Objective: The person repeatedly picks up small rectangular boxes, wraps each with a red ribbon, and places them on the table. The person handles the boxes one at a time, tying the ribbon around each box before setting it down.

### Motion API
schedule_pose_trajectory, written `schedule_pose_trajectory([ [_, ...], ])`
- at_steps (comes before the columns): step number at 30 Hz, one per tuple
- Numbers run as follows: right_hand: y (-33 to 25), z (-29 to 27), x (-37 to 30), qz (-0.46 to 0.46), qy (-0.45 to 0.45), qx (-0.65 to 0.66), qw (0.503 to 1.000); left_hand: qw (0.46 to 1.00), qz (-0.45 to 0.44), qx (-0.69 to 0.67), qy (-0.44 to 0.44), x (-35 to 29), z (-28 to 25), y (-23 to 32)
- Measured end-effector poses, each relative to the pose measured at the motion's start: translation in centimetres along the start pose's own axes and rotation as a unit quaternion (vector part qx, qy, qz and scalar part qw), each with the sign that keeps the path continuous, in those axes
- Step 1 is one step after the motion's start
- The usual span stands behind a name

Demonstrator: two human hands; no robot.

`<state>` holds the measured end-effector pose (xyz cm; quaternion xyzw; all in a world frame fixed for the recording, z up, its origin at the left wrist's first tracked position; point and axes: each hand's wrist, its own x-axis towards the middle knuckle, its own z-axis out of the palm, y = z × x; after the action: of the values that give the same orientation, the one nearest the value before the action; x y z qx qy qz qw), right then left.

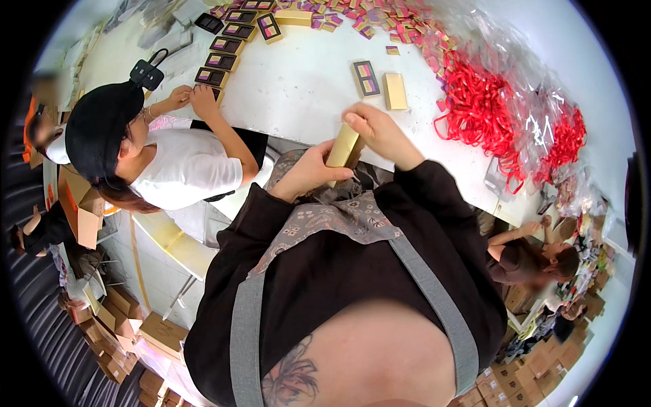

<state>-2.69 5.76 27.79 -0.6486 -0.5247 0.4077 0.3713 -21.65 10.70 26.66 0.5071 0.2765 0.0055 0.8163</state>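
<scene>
At the table's near edge I hold a gold box (343,146) tilted between my two hands. My left hand (310,172) is closed round its lower side, with the thumb along the near end. My right hand (381,133) grips the upper right side, fingers curled over the far end. Just beyond, on the white table (305,88), lies another gold box (395,91). To its left is an open box (366,79) with a dark insert holding small pink and gold pieces.
Red ribbons (485,108) and clear plastic wrap (536,125) pile up at the right. Small pink and gold packets (407,27) spread along the far side. On the left, a co-worker in a black cap (102,122) handles a row of open boxes (220,61).
</scene>
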Motion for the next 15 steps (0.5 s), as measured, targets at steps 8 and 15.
schedule_pose_trajectory([
  [8, 1.1, 5.1, -4.1, -0.197, 0.196, -0.180, 0.944, 0.956, 0.219, 0.106, 0.162, 0.0, 0.9, -6.1],
  [15, 3.8, 6.0, -4.9, -0.039, 0.298, 0.083, 0.950, 0.949, 0.232, 0.068, 0.202, 0.0, -0.3, -6.5],
])
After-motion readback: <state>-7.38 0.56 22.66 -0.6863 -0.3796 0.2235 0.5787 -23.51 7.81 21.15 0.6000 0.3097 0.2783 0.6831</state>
